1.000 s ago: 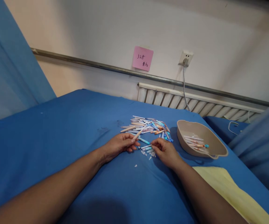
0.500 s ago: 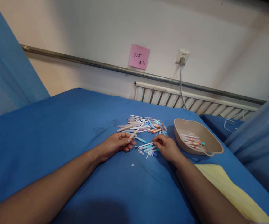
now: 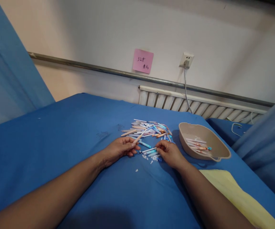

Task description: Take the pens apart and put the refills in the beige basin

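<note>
Pinched in my left hand (image 3: 120, 147) is a slim peach pen barrel (image 3: 138, 138), slanting up and to the right over the pile. My right hand (image 3: 170, 154) closes its thumb and fingertips on a thin white pen refill (image 3: 149, 149), whose dark tip points left toward my left hand. The refill and the barrel are apart. Behind both hands lies a loose pile of pen parts (image 3: 139, 127) in peach, white, blue and orange. Light-blue barrels (image 3: 145, 144) and small white pieces (image 3: 145, 157) lie between the hands. The right fingertips partly hide the refill's other end.
A beige plastic basin (image 3: 217, 144) with several pens inside stands right of my right hand. A yellow cloth (image 3: 232, 187) lies under my right forearm. Blue cloth (image 3: 99, 197) covers the table. Behind are a radiator (image 3: 161, 100), a metal rail (image 3: 99, 69) and a plugged-in cord (image 3: 185, 92).
The whole view has shifted slightly, so everything sits a little lower and to the right. Both hands keep their grips, with hardly any movement relative to the pile.
</note>
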Demonstrator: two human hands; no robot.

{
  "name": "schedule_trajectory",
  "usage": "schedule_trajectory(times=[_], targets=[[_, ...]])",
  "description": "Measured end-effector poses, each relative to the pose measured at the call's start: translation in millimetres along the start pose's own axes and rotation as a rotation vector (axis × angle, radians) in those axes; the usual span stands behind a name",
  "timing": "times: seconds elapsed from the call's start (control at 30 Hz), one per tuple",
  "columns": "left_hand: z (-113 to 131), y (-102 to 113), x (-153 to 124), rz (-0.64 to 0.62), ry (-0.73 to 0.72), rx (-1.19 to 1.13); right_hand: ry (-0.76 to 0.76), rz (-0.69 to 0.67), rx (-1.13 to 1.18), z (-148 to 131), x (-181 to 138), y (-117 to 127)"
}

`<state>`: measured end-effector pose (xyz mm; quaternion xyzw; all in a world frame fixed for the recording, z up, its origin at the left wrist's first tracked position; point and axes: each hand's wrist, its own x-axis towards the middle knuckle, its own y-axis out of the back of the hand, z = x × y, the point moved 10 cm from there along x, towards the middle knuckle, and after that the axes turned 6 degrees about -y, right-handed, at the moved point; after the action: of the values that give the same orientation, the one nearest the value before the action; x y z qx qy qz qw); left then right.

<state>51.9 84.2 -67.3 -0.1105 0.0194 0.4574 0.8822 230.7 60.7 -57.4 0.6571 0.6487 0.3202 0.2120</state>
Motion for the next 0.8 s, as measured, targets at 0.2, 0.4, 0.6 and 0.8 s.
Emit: schedule_trajectory(times=[0.2,0.4,0.6,0.8], targets=[[0.8,-0.7,0.2,-0.007,0.005,0.007,0.103,-0.020,-0.041,-20.6,-5.8,0.1],[1.5,-1.7,0.4,-0.019,-0.003,0.009,0.269,-0.117,-0.220,-46.2,-15.8,-11.5],[1.4,-1.3,0.6,-0.011,0.004,0.009,0.176,-0.067,-0.292,-32.1,-9.8,-5.7],[3.2,-0.3,0.9,0.002,0.009,0.017,-0.009,0.105,-0.215,-3.2,2.7,16.9]])
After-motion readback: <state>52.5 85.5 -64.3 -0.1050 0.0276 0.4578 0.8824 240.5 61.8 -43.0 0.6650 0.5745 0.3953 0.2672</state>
